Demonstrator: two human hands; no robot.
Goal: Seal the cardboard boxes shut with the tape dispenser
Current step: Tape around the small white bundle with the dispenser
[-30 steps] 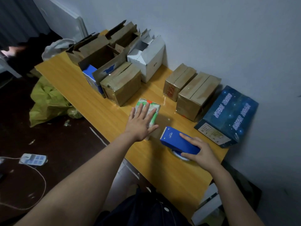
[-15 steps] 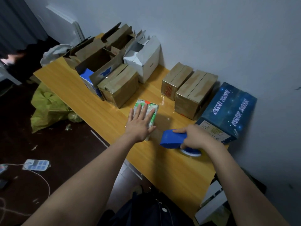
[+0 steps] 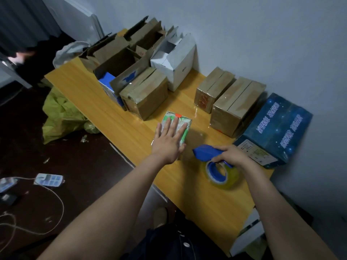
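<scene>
A small white and green box (image 3: 185,121) lies flat in the middle of the wooden table (image 3: 206,196). My left hand (image 3: 170,141) presses on it with straight, spread fingers. To its right my right hand (image 3: 231,156) grips the blue tape dispenser (image 3: 204,152) by its handle, lifted off the table, its nose pointing left toward the small box. The clear yellowish tape roll (image 3: 222,174) hangs below my hand. Closed brown cardboard boxes (image 3: 145,96) (image 3: 237,106) (image 3: 213,89) stand behind.
Open brown boxes (image 3: 120,57) and an open white box (image 3: 176,61) crowd the table's far left by the wall. A dark blue printed box (image 3: 277,128) lies at the right. A yellow-green bag (image 3: 60,115) and a power strip (image 3: 48,179) with cable lie on the dark floor.
My right hand has closed round the dispenser and raised it off the table, tipping it so the tape roll shows underneath. My left hand has stayed pressed on the small box.
</scene>
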